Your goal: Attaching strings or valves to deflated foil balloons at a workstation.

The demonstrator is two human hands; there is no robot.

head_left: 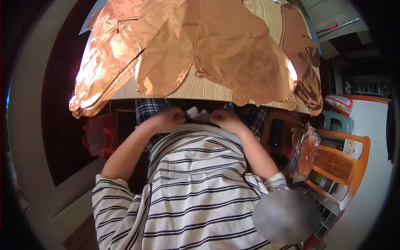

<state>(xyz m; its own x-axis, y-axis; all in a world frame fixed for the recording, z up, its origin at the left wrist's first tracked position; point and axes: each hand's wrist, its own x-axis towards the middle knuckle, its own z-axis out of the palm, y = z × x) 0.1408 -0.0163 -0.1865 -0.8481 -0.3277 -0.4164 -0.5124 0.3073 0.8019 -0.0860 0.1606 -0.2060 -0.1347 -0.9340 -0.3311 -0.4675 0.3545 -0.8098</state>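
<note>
from my remote seat i am counting at least four copper-coloured foil pieces [237, 50], overlapping so that i am not getting an exact number, plus one small white crumpled thing [198, 115], two hands and one orange-brown wooden chair [335, 164]. the foil pieces are lying spread across a pale wood-grain counter [208, 89], some of their rounded ends reaching past its near edge. on the right the chair is standing near a pale wall [375, 137], with clear plastic packaging [306, 154] showing copper-coloured contents beside its back; on the left a red bag-like item [100, 133] is sitting lower than the counter. the white thing is lying between the left hand [170, 118] and the right hand [227, 120], at the lap. both hands are curling their fingers partly inward, but shadow is hiding the fingertips, so i cannot tell whether either is gripping it.
</note>
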